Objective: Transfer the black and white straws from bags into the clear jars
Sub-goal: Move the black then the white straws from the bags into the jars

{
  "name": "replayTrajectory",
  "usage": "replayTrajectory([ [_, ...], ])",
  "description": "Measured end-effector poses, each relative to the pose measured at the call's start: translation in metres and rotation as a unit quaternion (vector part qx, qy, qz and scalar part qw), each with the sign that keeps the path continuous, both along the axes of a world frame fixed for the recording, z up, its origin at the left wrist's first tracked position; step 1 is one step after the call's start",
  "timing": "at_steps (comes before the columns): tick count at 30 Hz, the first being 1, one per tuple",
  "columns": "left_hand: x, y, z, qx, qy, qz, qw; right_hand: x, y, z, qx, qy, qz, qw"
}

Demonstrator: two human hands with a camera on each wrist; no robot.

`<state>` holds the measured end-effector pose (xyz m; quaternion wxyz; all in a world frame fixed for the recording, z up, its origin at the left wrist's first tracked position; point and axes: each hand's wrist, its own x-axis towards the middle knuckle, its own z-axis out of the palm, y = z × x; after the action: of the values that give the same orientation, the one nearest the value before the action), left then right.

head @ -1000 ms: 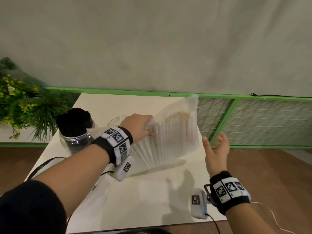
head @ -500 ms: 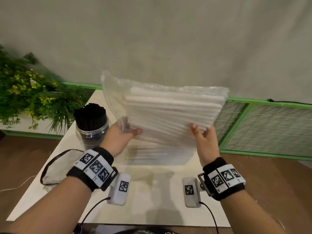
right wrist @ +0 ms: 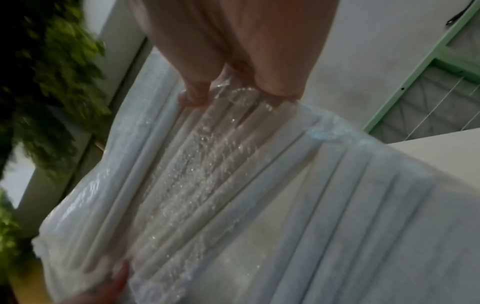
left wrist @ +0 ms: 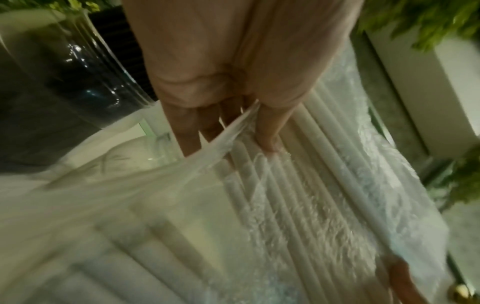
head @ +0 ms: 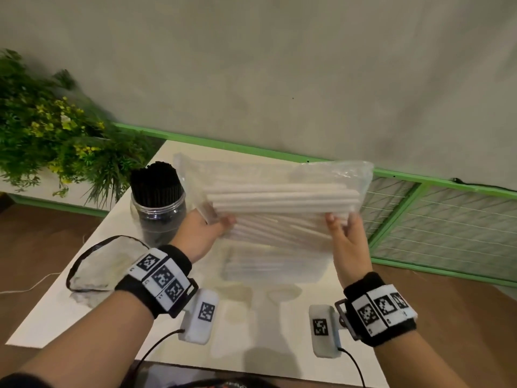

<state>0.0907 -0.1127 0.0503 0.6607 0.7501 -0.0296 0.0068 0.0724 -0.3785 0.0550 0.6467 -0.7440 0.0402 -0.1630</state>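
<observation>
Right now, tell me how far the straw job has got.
Done: the black straws stand in a clear jar, their empty bag flat on the table. In hand: both hands, left and right, hold the bag of white straws. Left: getting those into a jar.

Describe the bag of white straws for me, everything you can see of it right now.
The bag of white straws is clear, crinkly plastic, packed with long white straws lying roughly level, side to side. It is held up above the white table. The left hand pinches its left end, thumb on top; the right hand has a grip on its right end. Loose empty film bunches at both ends.
</observation>
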Motion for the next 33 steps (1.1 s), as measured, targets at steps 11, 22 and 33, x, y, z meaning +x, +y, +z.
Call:
replayTrajectory([
  [11,0.001,0.002,-0.006,0.02,0.001,-0.041,0.999,-0.002,-0.004,-0.002,-0.004,-0.014,0.013,1.0],
  [22,-0.002,0.0,0.007,0.021,0.046,-0.031,0.998,0.004,-0.011,0.005,0.054,-0.015,-0.031,0.998],
  [33,0.002,0.002,0.018,-0.072,0.071,-0.01,0.995,0.008,-0.019,0.018,0.049,-0.026,-0.049,0.997],
])
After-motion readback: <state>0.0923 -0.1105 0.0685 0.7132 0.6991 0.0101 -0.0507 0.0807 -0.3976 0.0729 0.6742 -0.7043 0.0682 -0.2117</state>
